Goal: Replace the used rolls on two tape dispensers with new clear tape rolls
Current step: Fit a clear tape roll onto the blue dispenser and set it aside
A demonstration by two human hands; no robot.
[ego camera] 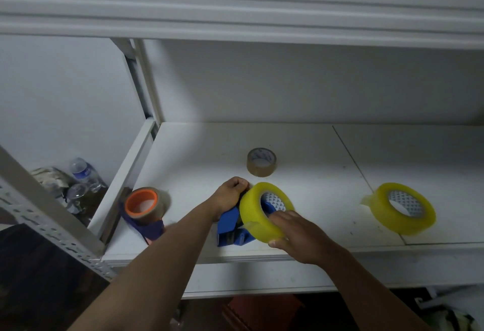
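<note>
A blue tape dispenser point(230, 228) lies near the front of the white shelf point(314, 152). A thick yellowish clear tape roll point(252, 213) sits on its hub. My left hand point(230, 194) grips the dispenser from behind the roll. My right hand point(296, 234) holds the roll, fingers over its face and thumb under its rim. A second dispenser point(149, 226), blue, lies at the shelf's left with a thin used roll point(144, 203) on an orange hub. Another new yellowish roll point(404, 207) lies at the right. A thin brownish used roll point(261, 162) lies flat behind my hands.
A white shelf board overhangs above. A perforated metal upright point(52, 228) stands at the left. Behind it, lower down, lie plastic bottles point(83, 173) and clutter. The shelf's front edge point(235, 257) runs just below my hands.
</note>
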